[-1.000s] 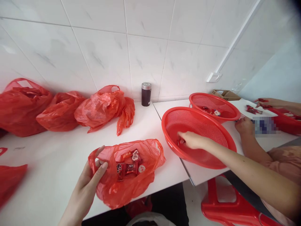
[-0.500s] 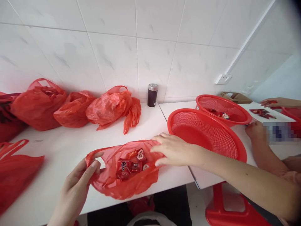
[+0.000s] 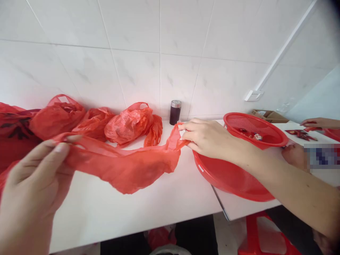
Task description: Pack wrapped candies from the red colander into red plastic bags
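Note:
A red plastic bag (image 3: 124, 170) hangs stretched between my two hands, raised over the white table (image 3: 132, 212). My left hand (image 3: 39, 180) is closed on one handle of it, thumb pressed against the fingers. At the other end my right hand (image 3: 204, 136) pinches the second handle, beside the rim of a large red basket (image 3: 225, 177). The bag sags in the middle, and its side hides whatever lies inside.
Several filled red bags (image 3: 130, 122) line the wall. A dark tumbler (image 3: 175, 112) stands behind my right hand. Another red basket (image 3: 255, 127) holds a few small packets. At the right a co-worker's hand (image 3: 317, 123) is near red packets (image 3: 301, 134). A red stool (image 3: 265, 233) stands below.
Both hands have lifted the bag off the table and pulled its handles apart. My right hand has closed on a handle. The packets inside no longer show.

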A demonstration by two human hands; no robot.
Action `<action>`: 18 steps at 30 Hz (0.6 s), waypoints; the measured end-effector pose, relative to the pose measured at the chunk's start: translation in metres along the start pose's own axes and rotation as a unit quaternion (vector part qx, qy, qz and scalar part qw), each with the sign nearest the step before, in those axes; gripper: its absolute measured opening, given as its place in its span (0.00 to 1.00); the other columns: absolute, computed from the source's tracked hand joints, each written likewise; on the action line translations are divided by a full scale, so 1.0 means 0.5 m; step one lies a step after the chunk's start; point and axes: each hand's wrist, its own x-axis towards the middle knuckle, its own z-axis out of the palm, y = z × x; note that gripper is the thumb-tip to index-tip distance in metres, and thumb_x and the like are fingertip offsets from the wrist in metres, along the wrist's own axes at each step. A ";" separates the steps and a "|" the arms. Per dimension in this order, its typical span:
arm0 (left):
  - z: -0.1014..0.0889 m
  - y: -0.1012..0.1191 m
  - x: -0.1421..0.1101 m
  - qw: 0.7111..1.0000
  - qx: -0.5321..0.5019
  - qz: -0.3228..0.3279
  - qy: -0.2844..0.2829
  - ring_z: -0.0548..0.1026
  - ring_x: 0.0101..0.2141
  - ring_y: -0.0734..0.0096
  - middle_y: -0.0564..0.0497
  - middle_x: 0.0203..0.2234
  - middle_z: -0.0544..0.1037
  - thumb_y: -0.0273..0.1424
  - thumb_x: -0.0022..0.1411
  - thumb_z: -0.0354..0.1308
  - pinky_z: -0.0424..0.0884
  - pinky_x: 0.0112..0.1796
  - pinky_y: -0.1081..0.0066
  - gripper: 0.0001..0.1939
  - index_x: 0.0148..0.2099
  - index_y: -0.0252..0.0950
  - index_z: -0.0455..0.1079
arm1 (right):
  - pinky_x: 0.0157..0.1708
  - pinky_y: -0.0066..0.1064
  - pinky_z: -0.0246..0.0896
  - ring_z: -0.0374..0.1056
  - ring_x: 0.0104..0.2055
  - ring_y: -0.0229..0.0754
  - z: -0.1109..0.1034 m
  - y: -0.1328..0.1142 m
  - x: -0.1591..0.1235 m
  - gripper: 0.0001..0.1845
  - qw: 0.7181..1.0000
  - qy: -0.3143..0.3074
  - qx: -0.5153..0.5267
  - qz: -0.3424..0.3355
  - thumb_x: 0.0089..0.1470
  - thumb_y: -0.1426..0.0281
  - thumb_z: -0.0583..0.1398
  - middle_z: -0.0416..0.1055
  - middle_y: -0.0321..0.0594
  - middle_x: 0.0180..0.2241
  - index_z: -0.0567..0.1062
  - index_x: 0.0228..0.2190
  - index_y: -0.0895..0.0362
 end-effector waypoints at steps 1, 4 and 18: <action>0.006 0.004 0.000 0.999 -0.035 -0.025 0.000 0.77 0.37 0.68 0.50 0.37 0.78 0.29 0.58 0.60 0.75 0.43 0.65 0.08 0.41 0.36 0.75 | 0.30 0.34 0.61 0.67 0.47 0.48 -0.003 0.001 0.000 0.12 1.000 -0.007 -0.014 0.001 0.56 0.78 0.56 0.73 0.42 0.49 0.80 0.32 0.57; 0.011 0.002 0.000 0.996 -0.077 -0.042 0.007 0.77 0.37 0.67 0.50 0.35 0.79 0.27 0.56 0.62 0.75 0.43 0.65 0.06 0.38 0.35 0.75 | 0.31 0.35 0.63 0.64 0.53 0.52 0.003 0.009 -0.004 0.12 0.999 -0.002 -0.031 0.029 0.55 0.78 0.56 0.66 0.43 0.57 0.80 0.32 0.56; 0.031 -0.005 0.012 0.959 -0.154 -0.122 -0.202 0.74 0.45 0.62 0.49 0.45 0.76 0.34 0.60 0.60 0.76 0.41 0.70 0.08 0.41 0.39 0.74 | 0.34 0.31 0.59 0.67 0.34 0.38 -0.022 -0.001 0.016 0.12 0.985 0.020 0.168 0.027 0.54 0.82 0.53 0.71 0.38 0.34 0.73 0.31 0.58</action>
